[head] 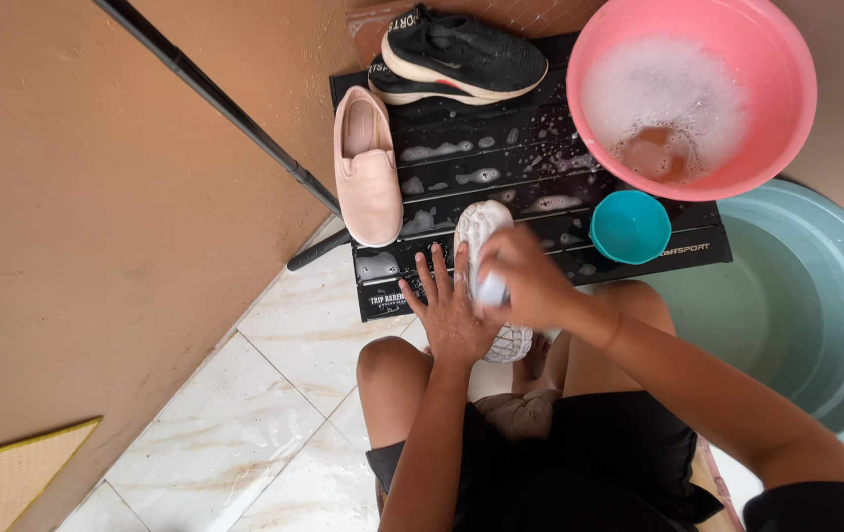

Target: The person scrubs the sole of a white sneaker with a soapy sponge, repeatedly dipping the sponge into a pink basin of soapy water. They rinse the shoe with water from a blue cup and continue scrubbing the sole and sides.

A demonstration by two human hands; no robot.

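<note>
Left hand (452, 310): fingers spread apart and flat, pressed against the side of a white shoe (486, 281) lying sole-up, heel toward the person's knees. Right hand (530, 281): fingers curled together, clamped on a small pale object (491, 289), likely a brush or sponge, held against the sole; exact kind cannot be told, as it is mostly hidden.

The white shoe rests on the near edge of a black slatted board (540, 187), wet and flecked with suds. Just beyond the left fingertips, a pink slip-on shoe (367, 163) lies on the board. Farther out, a black sneaker (461, 54) sits at the far edge. Just beyond the right hand, a small teal cup (630, 227); past it, a pink basin (698, 94) holding foamy water. To the right, a large grey-green tub (816, 296). Floor of pale marbled tile (245, 414).
</note>
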